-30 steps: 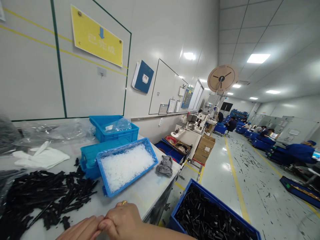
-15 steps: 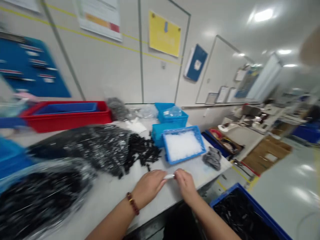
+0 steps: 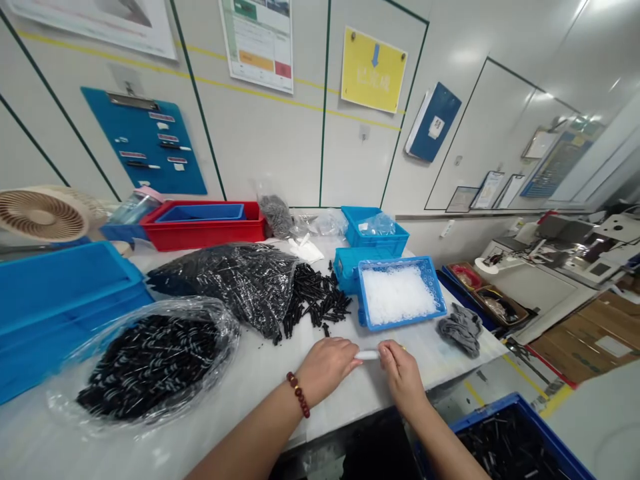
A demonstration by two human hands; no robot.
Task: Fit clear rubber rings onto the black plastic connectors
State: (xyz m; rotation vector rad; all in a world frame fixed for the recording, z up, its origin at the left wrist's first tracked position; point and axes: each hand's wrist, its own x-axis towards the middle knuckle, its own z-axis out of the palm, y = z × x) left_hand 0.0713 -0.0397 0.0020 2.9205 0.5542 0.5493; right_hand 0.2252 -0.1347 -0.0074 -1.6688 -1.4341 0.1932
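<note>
Between my two hands, over the front of the white table, is a short white rod-like piece [image 3: 368, 355]. My left hand [image 3: 327, 365], with a beaded bracelet at the wrist, is closed on its left end. My right hand [image 3: 401, 373] pinches the right end; what else its fingers may cover is hidden. Just beyond stands a blue bin [image 3: 367, 310] filled with small white ring-like parts [image 3: 400, 293]. Left of that bin lies a loose pile of slim black parts [image 3: 320, 297], spilling from a clear plastic bag of black parts [image 3: 235, 273].
An open clear bag of black parts [image 3: 150, 360] and blue trays [image 3: 65, 287] take up the left. A red bin [image 3: 210, 233] stands along the wall. A grey cloth [image 3: 463, 330] lies at the right edge; below is a blue crate [image 3: 545, 427] of black parts.
The view has turned left and become sharper, so everything sits further right and a fan shows at left. Both hands still hold the white piece.
</note>
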